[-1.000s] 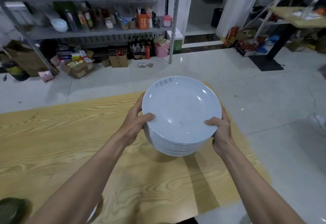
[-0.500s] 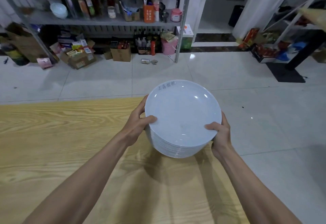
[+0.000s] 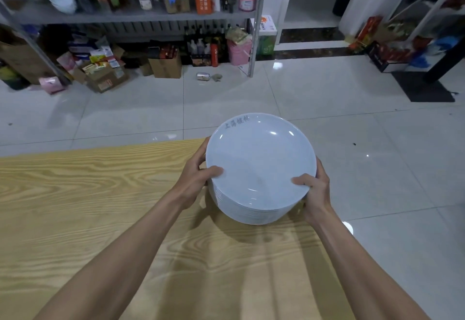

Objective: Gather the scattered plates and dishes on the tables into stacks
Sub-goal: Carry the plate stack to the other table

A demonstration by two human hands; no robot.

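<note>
A tall stack of white plates (image 3: 260, 161) is held over the far right corner of the wooden table (image 3: 75, 206). The top plate has grey characters printed near its far rim. My left hand (image 3: 195, 178) grips the stack's left side, thumb on the top plate. On the stack's right side my right hand (image 3: 314, 191) holds on the same way. I cannot tell whether the bottom of the stack touches the tabletop; a shadow lies under it.
The table's right edge runs just under my right forearm, with white tiled floor (image 3: 364, 131) beyond. Across the floor stands a metal shelf rack (image 3: 151, 15) full of bottles and boxes. Cardboard boxes (image 3: 164, 66) and a can (image 3: 202, 76) lie on the floor.
The view has shifted so the stack now sits closer to the table's far right corner. Both hands keep the same grip on the stack.
</note>
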